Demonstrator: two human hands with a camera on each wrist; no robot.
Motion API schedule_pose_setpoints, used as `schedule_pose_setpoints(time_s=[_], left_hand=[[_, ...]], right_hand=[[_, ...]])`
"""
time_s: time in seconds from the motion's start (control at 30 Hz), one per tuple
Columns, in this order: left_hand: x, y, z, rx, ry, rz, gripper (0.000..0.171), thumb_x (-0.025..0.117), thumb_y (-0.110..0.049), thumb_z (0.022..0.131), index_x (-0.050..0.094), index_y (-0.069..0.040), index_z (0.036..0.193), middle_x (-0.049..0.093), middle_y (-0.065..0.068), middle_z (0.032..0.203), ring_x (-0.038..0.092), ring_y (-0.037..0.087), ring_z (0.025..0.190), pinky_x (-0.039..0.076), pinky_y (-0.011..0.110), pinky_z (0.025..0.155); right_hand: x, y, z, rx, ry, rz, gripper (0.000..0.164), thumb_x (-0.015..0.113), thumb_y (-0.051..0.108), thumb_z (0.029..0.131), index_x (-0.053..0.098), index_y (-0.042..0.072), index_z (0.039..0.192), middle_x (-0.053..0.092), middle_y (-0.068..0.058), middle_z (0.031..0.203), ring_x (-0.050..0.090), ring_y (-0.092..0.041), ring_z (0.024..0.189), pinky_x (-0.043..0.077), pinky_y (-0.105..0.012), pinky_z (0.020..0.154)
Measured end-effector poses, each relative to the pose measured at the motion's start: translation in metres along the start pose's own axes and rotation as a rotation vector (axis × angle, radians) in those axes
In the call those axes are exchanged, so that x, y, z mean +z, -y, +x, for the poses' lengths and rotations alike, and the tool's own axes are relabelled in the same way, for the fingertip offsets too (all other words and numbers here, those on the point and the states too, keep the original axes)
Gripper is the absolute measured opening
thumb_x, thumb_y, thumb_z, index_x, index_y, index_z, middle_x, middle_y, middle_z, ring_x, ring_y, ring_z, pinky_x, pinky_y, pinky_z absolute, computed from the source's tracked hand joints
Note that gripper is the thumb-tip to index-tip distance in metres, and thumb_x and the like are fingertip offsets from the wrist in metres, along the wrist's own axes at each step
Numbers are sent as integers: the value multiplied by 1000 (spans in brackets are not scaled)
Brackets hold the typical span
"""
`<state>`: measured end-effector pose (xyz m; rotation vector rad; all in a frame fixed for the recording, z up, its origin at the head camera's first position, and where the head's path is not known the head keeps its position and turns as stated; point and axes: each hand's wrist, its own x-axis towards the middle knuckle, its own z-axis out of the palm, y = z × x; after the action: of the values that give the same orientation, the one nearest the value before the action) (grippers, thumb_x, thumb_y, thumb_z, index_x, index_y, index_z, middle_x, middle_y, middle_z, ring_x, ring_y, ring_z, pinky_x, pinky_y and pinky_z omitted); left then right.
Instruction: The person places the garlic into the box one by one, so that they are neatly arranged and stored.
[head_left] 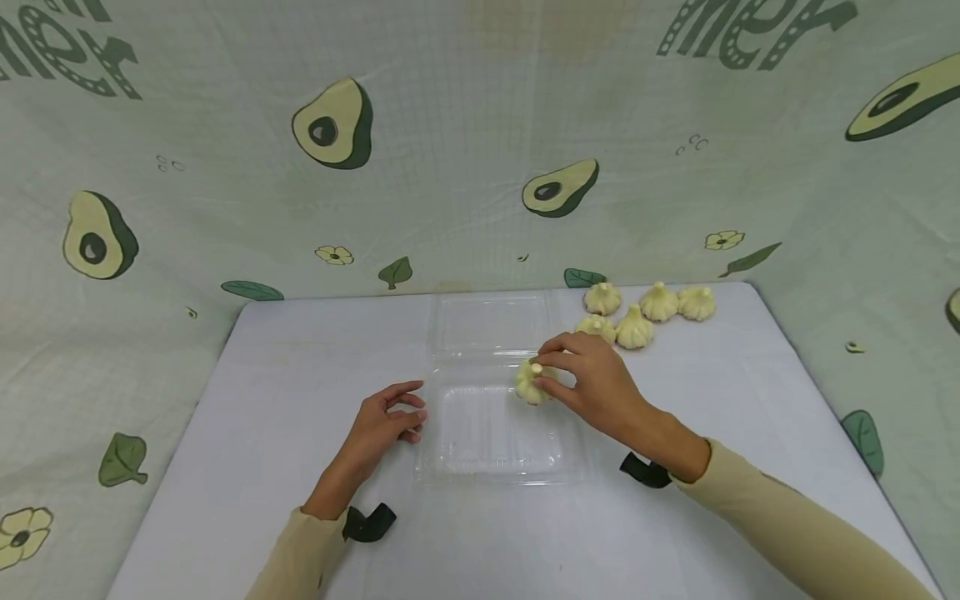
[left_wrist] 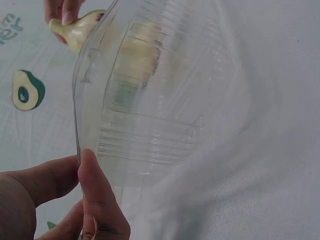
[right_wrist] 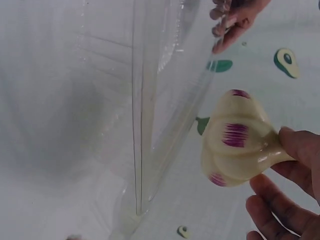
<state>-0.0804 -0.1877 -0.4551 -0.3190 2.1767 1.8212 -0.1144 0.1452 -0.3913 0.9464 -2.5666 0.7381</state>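
Observation:
My right hand [head_left: 600, 379] pinches the stem of a cream garlic bulb [right_wrist: 240, 142] with purple streaks. The bulb is over the right part of a clear plastic clamshell box [head_left: 498, 475], whose lid [head_left: 491, 325] lies folded open toward the back. At the box's left edge is my left hand [head_left: 382, 425], fingers loosely bent and thumb apart from the index finger in the head view. Its thumb and fingertips meet the clear rim [left_wrist: 76, 107] in the left wrist view; whether they press on it is hard to tell.
Several more garlic bulbs [head_left: 633, 327] sit in a group at the back right of the white table [head_left: 285, 400]. A cloth printed with avocados [head_left: 333, 125] rises behind and at both sides. Black straps [head_left: 369, 523] hang at both wrists.

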Motion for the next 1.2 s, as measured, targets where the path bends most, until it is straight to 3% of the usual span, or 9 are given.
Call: schedule_pose_setpoints(time_s=[0.5,0.9,1.2], left_hand=[[-1,1,-1,6,1,-7,53,71,5,96,59,-1,147,65,14,113,68,17,79,61,25,66],[-1,-1,-3,12,7,-13,52,72,4,96,59,0,146,65,15,113,68,16,79,61,26,66],[-2,-2,-3,10,19,-36,52,71,5,96,58,1,147,64,14,112,68,15,79,61,25,65]], right_hand=[[18,21,18,-102,97,11,22,91,21,85,84,13,104,72,0,110,67,-22,103,54,-45,96],[39,32,40,-230,225,-58,18,87,28,90,85,19,105,70,0,111,67,-22,106,53,-40,99],[57,39,56,-223,309,-32,16,86,26,91,85,18,105,70,1,108,64,-19,103,52,-36,95]])
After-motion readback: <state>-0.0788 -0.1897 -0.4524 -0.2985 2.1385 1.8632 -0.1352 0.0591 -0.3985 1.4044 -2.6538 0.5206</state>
